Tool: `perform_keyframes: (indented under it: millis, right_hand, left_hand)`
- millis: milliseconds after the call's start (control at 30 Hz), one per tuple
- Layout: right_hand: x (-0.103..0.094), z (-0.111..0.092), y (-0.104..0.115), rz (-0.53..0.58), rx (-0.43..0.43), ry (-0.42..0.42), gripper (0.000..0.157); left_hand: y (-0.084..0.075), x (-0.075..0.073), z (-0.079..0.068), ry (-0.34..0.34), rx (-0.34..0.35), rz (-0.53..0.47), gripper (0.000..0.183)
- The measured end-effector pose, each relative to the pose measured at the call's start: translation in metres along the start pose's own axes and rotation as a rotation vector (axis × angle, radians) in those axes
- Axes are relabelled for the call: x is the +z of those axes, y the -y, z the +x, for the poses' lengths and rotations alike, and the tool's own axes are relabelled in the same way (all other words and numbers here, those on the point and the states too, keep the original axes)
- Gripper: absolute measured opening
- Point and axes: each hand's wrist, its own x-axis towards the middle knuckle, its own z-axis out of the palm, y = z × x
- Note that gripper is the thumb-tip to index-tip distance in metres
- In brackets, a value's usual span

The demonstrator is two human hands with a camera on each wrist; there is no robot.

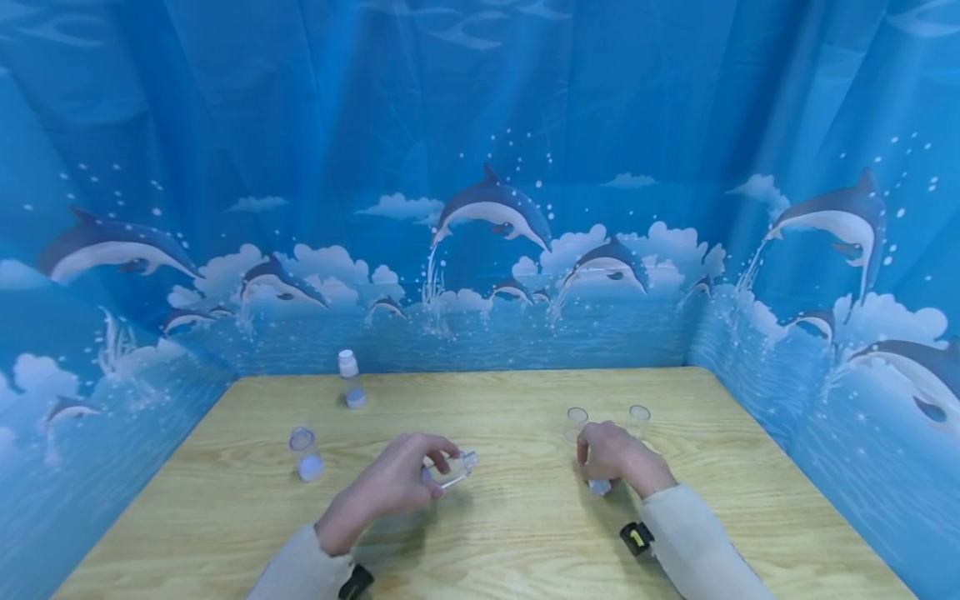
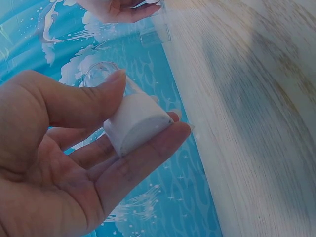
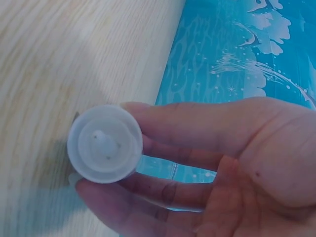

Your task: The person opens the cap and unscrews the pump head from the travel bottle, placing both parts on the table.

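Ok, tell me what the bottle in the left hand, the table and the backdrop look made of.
Bottle: clear, glossy glass or hard plastic; see-through with highlights, so either fits.
Table: likely pale wood or wood-look laminate, low sheen, going by its grain.
Backdrop: perhaps thin fabric or plastic sheeting, smooth and printed, since it hangs in folds.

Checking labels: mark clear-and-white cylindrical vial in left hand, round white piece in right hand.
Clear-and-white cylindrical vial (image 2: 136,114), left wrist view: on its white section.
Round white piece (image 3: 105,144), right wrist view: centre of its round face.

Tilted clear bottle (image 2: 137,114) — round white piece (image 3: 105,143) — both held.
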Motion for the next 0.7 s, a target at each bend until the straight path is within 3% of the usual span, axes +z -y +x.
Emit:
perform_keyframes:
  millis: [700]
  right_hand:
    - [-0.0003, 0.0008, 0.0003, -0.009, -0.008, 0.019, 0.008]
  left_hand:
    - [-0.0001, -0.0006, 0.0002, 0.011, 0.004, 0.002, 0.057]
